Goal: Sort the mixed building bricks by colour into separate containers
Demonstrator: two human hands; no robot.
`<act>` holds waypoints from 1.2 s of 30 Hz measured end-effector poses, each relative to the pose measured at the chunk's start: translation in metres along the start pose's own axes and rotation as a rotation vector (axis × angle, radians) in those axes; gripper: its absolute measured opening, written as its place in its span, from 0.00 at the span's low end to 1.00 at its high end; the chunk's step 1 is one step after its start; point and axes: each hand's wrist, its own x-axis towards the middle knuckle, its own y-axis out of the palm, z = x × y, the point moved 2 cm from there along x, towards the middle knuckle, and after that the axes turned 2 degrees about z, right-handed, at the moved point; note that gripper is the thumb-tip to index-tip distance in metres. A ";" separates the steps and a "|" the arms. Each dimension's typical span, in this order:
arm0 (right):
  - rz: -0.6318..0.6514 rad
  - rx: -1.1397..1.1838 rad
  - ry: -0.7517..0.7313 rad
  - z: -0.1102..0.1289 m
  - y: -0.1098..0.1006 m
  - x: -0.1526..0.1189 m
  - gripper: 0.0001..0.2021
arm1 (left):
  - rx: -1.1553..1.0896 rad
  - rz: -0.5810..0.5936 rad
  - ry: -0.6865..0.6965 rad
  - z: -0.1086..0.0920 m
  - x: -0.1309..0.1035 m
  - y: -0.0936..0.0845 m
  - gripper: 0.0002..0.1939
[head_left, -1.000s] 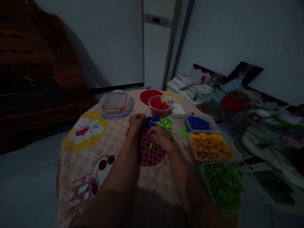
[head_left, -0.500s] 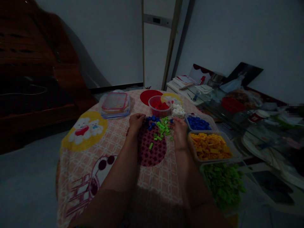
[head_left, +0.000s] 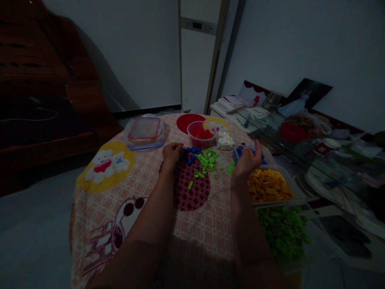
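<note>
My left hand (head_left: 172, 154) rests on the table with its fingers curled closed at the left edge of a small heap of blue toy bricks (head_left: 192, 151). Whatever it may pinch is hidden. Over the clear box of blue bricks (head_left: 238, 151) hovers my right hand (head_left: 248, 159), its fingers apart and no brick visible in them; it covers part of that box. Loose green bricks (head_left: 208, 158) lie between the hands, and a few more sit by my right wrist.
A round tub (head_left: 198, 141) of red bricks and a pile of white bricks (head_left: 225, 141) stand farther back. Boxes of yellow bricks (head_left: 269, 186) and green bricks (head_left: 282, 233) line the right side. Stacked lidded containers (head_left: 144, 132) sit at the back left.
My right hand has moved right, from beside the green bricks with a blue brick at its fingertips, to over the blue box, and its fingers have spread. My left hand has hardly moved.
</note>
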 end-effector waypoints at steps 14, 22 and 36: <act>0.080 0.034 0.177 0.010 0.026 -0.022 0.21 | 0.438 0.284 0.391 -0.009 -0.019 0.029 0.23; 0.357 -0.171 0.083 -0.007 0.032 -0.030 0.15 | 0.230 0.532 0.368 -0.011 -0.020 0.036 0.15; 0.967 -0.494 -0.258 -0.027 0.048 -0.057 0.19 | 0.149 0.612 0.369 -0.017 -0.024 0.037 0.16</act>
